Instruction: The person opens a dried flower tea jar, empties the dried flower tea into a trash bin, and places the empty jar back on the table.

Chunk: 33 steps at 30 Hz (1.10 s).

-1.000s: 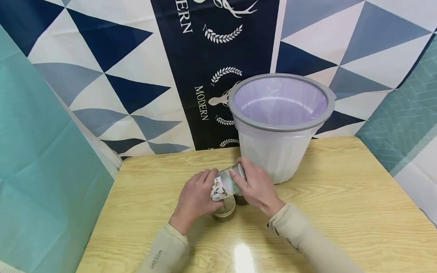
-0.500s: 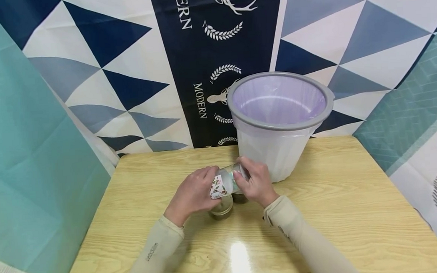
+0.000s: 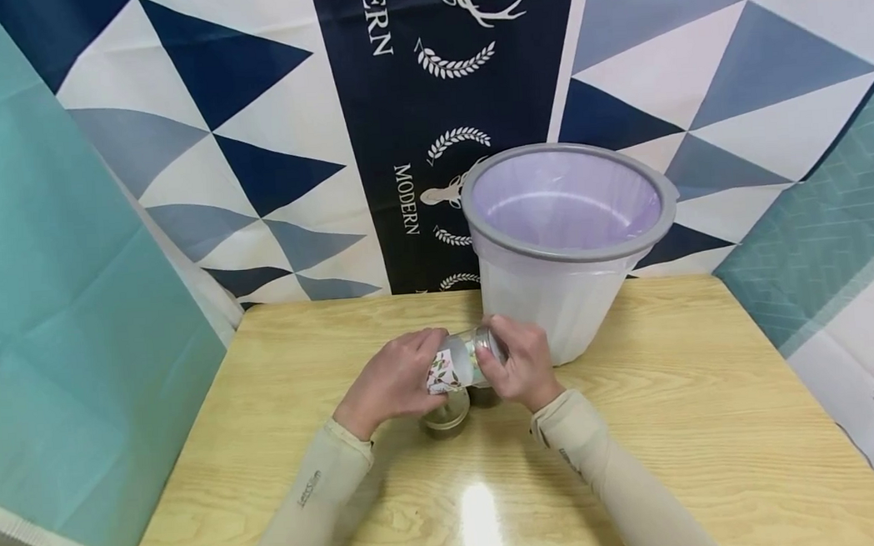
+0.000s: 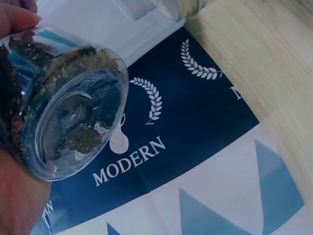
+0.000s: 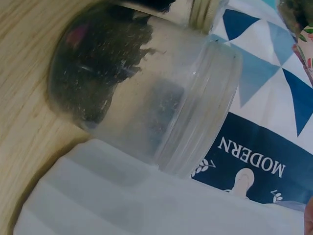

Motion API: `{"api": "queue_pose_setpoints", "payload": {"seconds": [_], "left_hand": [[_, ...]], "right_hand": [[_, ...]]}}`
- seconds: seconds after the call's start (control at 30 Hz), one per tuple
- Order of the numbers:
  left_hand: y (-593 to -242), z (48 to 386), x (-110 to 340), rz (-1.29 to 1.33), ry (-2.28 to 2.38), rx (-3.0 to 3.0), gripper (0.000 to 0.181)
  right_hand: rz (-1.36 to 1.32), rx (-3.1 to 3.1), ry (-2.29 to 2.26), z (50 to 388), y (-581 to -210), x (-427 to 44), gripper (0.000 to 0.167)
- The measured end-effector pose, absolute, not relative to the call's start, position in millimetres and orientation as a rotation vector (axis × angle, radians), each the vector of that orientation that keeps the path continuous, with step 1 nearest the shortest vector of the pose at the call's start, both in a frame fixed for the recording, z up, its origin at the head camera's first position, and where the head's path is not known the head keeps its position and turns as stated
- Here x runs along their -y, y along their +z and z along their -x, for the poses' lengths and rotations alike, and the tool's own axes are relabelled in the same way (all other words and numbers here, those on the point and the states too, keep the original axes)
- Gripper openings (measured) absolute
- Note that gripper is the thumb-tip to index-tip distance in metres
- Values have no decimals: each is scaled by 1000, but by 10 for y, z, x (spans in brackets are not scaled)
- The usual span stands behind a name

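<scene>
Above the table, both hands hold a clear jar (image 3: 444, 371) with a floral label, lying nearly sideways. My left hand (image 3: 398, 379) grips its base end, and my right hand (image 3: 519, 363) grips the lid end. The left wrist view shows the jar's round clear bottom (image 4: 73, 117) with dark flaky contents, fingers at its side. Under the hands stands a second jar (image 3: 446, 412) with a lid, and a darker one (image 3: 484, 395) is partly hidden by the right hand. A jar with dark leafy contents (image 5: 102, 63) fills much of the right wrist view.
A large white bin (image 3: 551, 299) with a grey rim and purplish inside stands at the table's back edge, just behind the right hand. Patterned cloth (image 3: 272, 149) hangs behind the wooden table (image 3: 642, 427); teal cloth (image 3: 70, 287) hangs on the left.
The held jar has turned a little closer to level, its lid end shifting slightly right with my right hand. Both hands keep their hold. The whole head view has shifted slightly.
</scene>
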<state>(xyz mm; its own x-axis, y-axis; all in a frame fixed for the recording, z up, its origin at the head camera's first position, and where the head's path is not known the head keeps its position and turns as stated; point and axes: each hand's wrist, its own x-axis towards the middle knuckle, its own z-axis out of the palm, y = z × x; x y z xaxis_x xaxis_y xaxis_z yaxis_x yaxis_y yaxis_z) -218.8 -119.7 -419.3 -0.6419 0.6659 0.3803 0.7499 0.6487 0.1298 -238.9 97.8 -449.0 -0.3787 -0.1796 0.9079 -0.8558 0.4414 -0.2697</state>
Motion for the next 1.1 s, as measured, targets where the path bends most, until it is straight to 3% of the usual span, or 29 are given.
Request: {"api": "queue_pose_setpoints", "payload": {"seconds": [0.23, 0.4, 0.7, 1.1], "left_hand": [[-4269, 2220, 1324, 1244, -1009, 2710, 65], [-4286, 2218, 1365, 1209, -940, 2689, 66], [-4327, 2213, 1395, 1107, -840, 2669, 68], [-4351, 2216, 1376, 1090, -737, 2672, 70]], "right_hand": [[-1104, 1803, 764, 2373, -4347, -954, 56], [-1122, 1918, 739, 2369, -4377, -971, 60], [-1010, 2303, 855, 2209, -4298, -1106, 85], [-964, 2515, 945, 2130, -4174, -1160, 63]]}}
